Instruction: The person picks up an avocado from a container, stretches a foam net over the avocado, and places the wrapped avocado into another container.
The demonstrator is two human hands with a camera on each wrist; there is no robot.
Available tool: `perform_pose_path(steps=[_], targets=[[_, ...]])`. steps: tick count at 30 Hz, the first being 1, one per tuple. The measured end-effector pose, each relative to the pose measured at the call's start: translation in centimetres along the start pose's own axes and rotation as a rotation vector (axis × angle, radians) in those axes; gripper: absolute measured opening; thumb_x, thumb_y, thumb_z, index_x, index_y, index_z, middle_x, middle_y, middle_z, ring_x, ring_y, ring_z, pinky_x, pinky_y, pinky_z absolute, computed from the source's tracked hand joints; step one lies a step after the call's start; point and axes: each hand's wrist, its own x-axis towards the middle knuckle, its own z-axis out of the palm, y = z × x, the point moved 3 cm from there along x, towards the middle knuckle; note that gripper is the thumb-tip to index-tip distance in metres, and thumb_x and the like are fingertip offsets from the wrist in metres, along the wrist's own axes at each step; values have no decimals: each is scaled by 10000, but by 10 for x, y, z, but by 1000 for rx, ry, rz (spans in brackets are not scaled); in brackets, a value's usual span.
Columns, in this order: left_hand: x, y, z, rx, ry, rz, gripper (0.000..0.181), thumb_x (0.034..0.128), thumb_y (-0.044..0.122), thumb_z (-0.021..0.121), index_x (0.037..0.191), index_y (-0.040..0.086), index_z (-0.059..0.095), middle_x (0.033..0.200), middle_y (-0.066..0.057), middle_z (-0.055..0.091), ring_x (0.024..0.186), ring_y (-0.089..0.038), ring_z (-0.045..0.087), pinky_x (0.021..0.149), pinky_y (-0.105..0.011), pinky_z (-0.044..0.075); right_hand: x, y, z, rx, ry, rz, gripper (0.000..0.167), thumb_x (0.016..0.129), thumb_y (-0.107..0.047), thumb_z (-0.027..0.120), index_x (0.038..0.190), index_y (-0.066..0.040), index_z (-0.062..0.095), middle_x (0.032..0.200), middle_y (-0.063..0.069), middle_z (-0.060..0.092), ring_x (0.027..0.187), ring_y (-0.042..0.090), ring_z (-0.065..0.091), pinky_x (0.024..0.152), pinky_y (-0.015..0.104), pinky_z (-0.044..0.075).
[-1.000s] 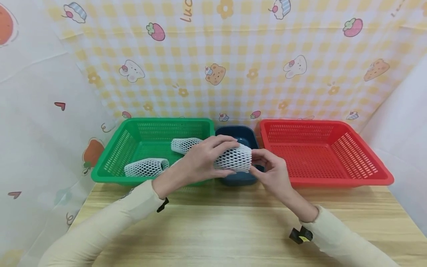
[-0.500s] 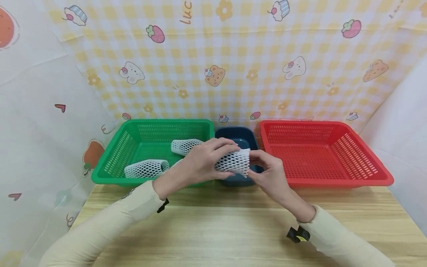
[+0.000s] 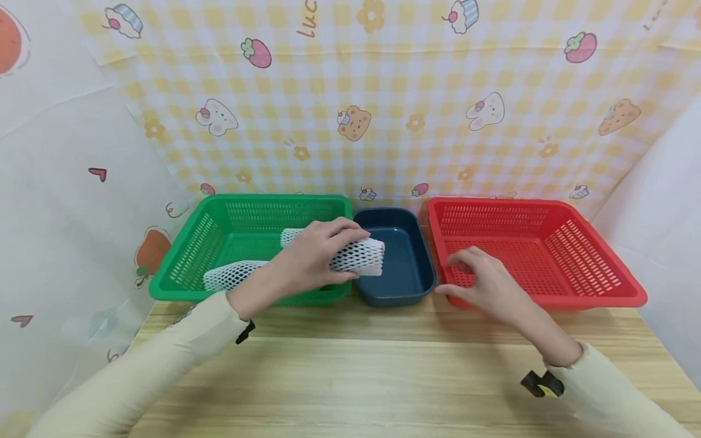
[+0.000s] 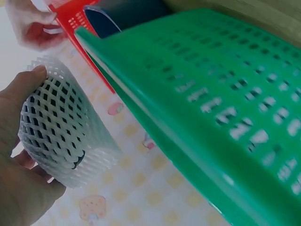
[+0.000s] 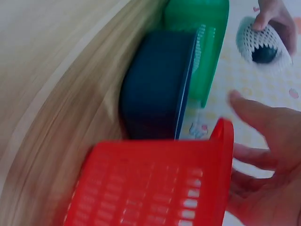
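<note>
My left hand [image 3: 309,252] grips a white foam net sleeve [image 3: 358,257], held on its side above the green basket's right edge and the dark blue bin [image 3: 397,261]. In the right wrist view, a dark rounded thing [image 5: 264,54] shows in the sleeve's mouth; its kind cannot be told. Dark patches also show through the mesh of the sleeve [image 4: 56,115] in the left wrist view. Over the left rim of the red basket [image 3: 624,295], my right hand [image 3: 490,286] hangs with thumb and fingers apart, holding nothing.
In the green basket [image 3: 164,286] lie two more foam net sleeves, one at the front [image 3: 230,275] and one farther back [image 3: 289,236], both partly hidden by the left arm. Basket, bin and basket stand side by side on the wooden table [image 3: 350,377], against a checked cloth [image 3: 416,79].
My right hand has let go of the sleeve's open end and moved right, to the red basket. The left hand has shifted slightly left with the sleeve, uncovering more of the blue bin.
</note>
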Motion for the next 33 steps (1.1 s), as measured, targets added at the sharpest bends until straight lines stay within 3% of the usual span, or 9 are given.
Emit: perform_pose_path(steps=[4, 8, 11, 21, 33], targets=[[-7, -10, -8, 29, -32, -36, 715, 741, 256, 941, 1344, 63, 608, 1290, -101, 589, 1124, -256, 580, 905, -483, 482, -5, 9, -5, -46, -115, 63, 443, 755, -382, 917, 990, -77, 696, 839, -2, 631, 734, 194, 581, 650, 353, 533], [-15, -23, -18, 41, -73, -103, 713, 749, 256, 935, 1354, 75, 603, 1294, -97, 577, 1083, -271, 589, 888, -469, 501, -7, 9, -7, -57, -234, 69, 355, 782, -431, 884, 899, -146, 708, 730, -79, 594, 643, 126, 540, 581, 295, 476], [-23, -34, -25, 34, -106, -166, 705, 760, 255, 927, 1361, 84, 600, 1301, -88, 572, 1077, -277, 597, 881, -460, 512, -7, 7, -7, -68, -274, 65, 307, 798, -413, 874, 853, -159, 709, 684, -92, 565, 610, 111, 513, 556, 291, 439], [-45, -65, -45, 48, -208, -333, 649, 792, 240, 903, 1343, 70, 605, 1304, -98, 578, 1102, -284, 609, 892, -489, 514, -7, 5, -8, -87, -297, 59, 273, 811, -361, 873, 822, -148, 701, 613, -71, 510, 542, 97, 468, 519, 276, 389], [-69, -105, -58, 53, -338, -434, 626, 815, 257, 882, 1334, 31, 615, 1295, -155, 590, 1125, -354, 595, 907, -542, 489, -7, 4, -7, -99, -308, 48, 281, 820, -361, 864, 819, -138, 694, 601, -51, 491, 535, 96, 455, 512, 267, 359]])
